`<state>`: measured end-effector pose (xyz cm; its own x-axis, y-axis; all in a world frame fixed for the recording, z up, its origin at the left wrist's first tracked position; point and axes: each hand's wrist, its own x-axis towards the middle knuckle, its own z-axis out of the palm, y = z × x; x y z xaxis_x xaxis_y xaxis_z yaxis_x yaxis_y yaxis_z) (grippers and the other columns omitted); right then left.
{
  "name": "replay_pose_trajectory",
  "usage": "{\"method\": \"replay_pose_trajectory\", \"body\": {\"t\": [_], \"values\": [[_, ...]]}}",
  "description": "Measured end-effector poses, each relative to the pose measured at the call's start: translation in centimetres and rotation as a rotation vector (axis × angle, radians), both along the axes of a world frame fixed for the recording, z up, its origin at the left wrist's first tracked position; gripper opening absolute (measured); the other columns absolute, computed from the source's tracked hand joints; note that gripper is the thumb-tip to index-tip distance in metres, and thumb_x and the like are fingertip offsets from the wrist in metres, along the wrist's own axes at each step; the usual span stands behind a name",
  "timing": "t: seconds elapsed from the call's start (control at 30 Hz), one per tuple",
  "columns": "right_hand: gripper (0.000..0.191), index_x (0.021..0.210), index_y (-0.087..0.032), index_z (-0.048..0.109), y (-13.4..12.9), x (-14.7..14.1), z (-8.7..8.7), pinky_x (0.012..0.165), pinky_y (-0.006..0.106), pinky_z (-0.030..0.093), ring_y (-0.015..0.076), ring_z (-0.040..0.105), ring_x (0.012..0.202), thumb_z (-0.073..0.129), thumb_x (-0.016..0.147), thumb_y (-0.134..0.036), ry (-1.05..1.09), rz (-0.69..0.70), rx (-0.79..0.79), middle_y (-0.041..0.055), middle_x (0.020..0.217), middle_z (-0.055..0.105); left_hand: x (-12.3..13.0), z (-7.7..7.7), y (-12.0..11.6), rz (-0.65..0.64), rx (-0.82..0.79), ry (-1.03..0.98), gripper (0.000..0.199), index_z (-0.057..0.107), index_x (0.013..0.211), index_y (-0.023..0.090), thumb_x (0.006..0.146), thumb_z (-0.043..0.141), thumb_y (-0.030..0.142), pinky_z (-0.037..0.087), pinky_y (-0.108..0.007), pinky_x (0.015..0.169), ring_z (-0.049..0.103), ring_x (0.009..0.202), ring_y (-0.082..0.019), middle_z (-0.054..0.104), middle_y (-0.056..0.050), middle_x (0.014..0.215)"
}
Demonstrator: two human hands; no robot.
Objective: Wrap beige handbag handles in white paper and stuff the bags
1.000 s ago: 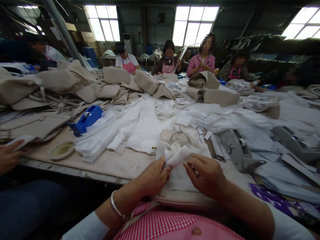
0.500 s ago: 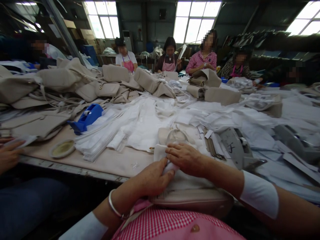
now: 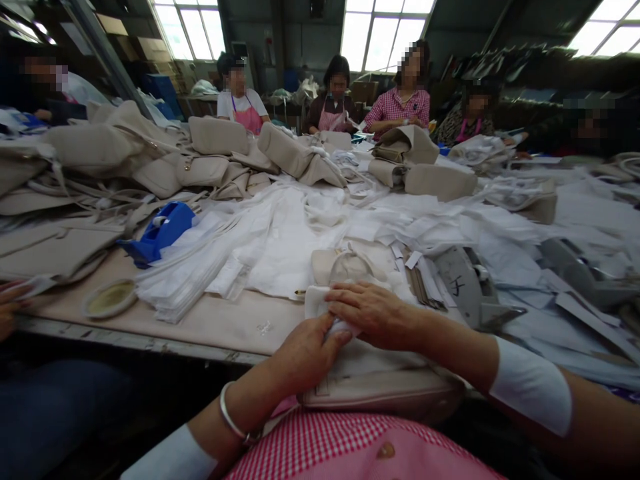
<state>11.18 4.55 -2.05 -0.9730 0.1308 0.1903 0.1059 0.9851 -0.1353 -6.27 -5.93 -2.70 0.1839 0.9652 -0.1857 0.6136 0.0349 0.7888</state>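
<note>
In front of me a beige handbag (image 3: 380, 395) lies at the table's edge, partly covered by white wrapping. My left hand (image 3: 306, 352) is closed on a small folded piece of white wrapping (image 3: 315, 301), its thumb along the near side. My right hand (image 3: 373, 313) lies over the same piece, fingers together and bent across it, close to the left fingertips. What is inside the wrapping is hidden. Just beyond my hands, a beige bag part with a looped strap (image 3: 350, 265) shows.
A blue tape dispenser (image 3: 163, 233), a round dish (image 3: 109, 298) and stacked white sheets (image 3: 175, 293) are left. Grey tape dispensers (image 3: 463, 283) stand right, beside cards (image 3: 420, 280). Beige bags (image 3: 220, 137) pile up behind. Co-workers sit across; another person's hand (image 3: 11, 300) is far left.
The view has tilted slightly, so the table's things appear a little higher and further left. Both my hands remain on the white wrapping. Across the table, a co-worker's raised white strip has come down.
</note>
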Motion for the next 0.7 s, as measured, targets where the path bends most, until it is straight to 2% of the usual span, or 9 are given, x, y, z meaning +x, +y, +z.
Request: {"method": "replay_pose_trajectory", "body": {"t": [0.1, 0.23, 0.33, 0.4, 0.47, 0.53, 0.6, 0.7], "values": [[0.058, 0.138, -0.014, 0.047, 0.4, 1.8, 1.5, 0.106, 0.047, 0.035, 0.0300, 0.036, 0.136, 0.064, 0.086, -0.034, -0.031, -0.026, -0.009, 0.0167, 0.146, 0.044, -0.3, -0.3, -0.1, 0.017, 0.011, 0.015, 0.027, 0.062, 0.097, 0.018, 0.094, 0.045, 0.039, 0.043, -0.030, 0.073, 0.063, 0.085, -0.023, 0.070, -0.008, 0.095], [0.057, 0.136, -0.017, 0.049, 0.8, 3.6, 2.6, 0.108, 0.048, 0.031, 0.0306, 0.035, 0.137, 0.064, 0.087, -0.042, -0.010, -0.093, -0.002, 0.0150, 0.146, 0.044, -0.4, -0.3, -0.1, 0.014, 0.000, 0.015, 0.026, 0.060, 0.091, 0.019, 0.094, 0.045, 0.039, 0.042, -0.029, 0.069, 0.062, 0.079, -0.022, 0.069, -0.006, 0.087], [0.053, 0.135, -0.019, 0.050, 0.1, 3.2, 2.0, 0.108, 0.047, 0.029, 0.0306, 0.035, 0.136, 0.062, 0.088, -0.039, -0.029, -0.085, 0.040, 0.0127, 0.145, 0.047, -0.1, -0.2, 0.0, -0.009, 0.023, 0.012, 0.025, 0.061, 0.099, 0.020, 0.094, 0.044, 0.038, 0.043, -0.031, 0.078, 0.063, 0.089, -0.023, 0.070, -0.007, 0.098], [0.039, 0.129, -0.019, 0.054, -0.4, 2.3, 1.2, 0.107, 0.045, 0.029, 0.0292, 0.039, 0.134, 0.056, 0.093, -0.032, -0.037, -0.070, 0.087, 0.0103, 0.140, 0.052, 0.3, -0.3, 0.1, -0.019, 0.036, 0.012, 0.025, 0.061, 0.101, 0.021, 0.095, 0.043, 0.038, 0.042, -0.031, 0.082, 0.062, 0.094, -0.023, 0.070, -0.007, 0.102], [0.023, 0.113, -0.016, 0.061, -0.7, 1.2, 0.5, 0.105, 0.044, 0.031, 0.0274, 0.042, 0.131, 0.048, 0.095, -0.022, -0.018, -0.075, 0.141, 0.0102, 0.132, 0.059, 0.4, -0.4, 0.3, -0.015, 0.024, 0.040, 0.028, 0.060, 0.094, 0.021, 0.095, 0.040, 0.041, 0.042, -0.031, 0.080, 0.062, 0.089, -0.023, 0.070, -0.006, 0.094], [0.018, 0.102, -0.015, 0.063, -0.6, 0.5, 0.1, 0.103, 0.043, 0.033, 0.0269, 0.042, 0.131, 0.046, 0.095, -0.018, -0.008, -0.078, 0.177, 0.0110, 0.127, 0.061, 0.3, -0.6, 0.8, -0.011, -0.003, 0.083, 0.033, 0.056, 0.083, 0.022, 0.096, 0.037, 0.046, 0.042, -0.031, 0.073, 0.060, 0.077, -0.022, 0.066, -0.003, 0.077], [0.019, 0.104, -0.014, 0.062, -0.2, 0.5, 0.2, 0.103, 0.042, 0.034, 0.0264, 0.040, 0.133, 0.046, 0.095, -0.018, 0.034, -0.102, 0.173, 0.0110, 0.132, 0.058, -0.2, -0.7, 1.4, -0.017, -0.015, 0.108, 0.038, 0.054, 0.079, 0.022, 0.095, 0.034, 0.050, 0.041, -0.030, 0.067, 0.057, 0.068, -0.021, 0.060, 0.000, 0.064], [0.032, 0.124, -0.013, 0.054, 0.9, 2.7, 0.8, 0.106, 0.040, 0.033, 0.0237, 0.039, 0.134, 0.052, 0.094, -0.025, 0.217, -0.213, 0.076, 0.0117, 0.141, 0.051, -1.7, -1.0, 2.4, 0.004, -0.031, 0.133, 0.043, 0.051, 0.075, 0.023, 0.092, 0.034, 0.057, 0.040, -0.028, 0.061, 0.053, 0.061, -0.019, 0.057, 0.002, 0.060]]}}
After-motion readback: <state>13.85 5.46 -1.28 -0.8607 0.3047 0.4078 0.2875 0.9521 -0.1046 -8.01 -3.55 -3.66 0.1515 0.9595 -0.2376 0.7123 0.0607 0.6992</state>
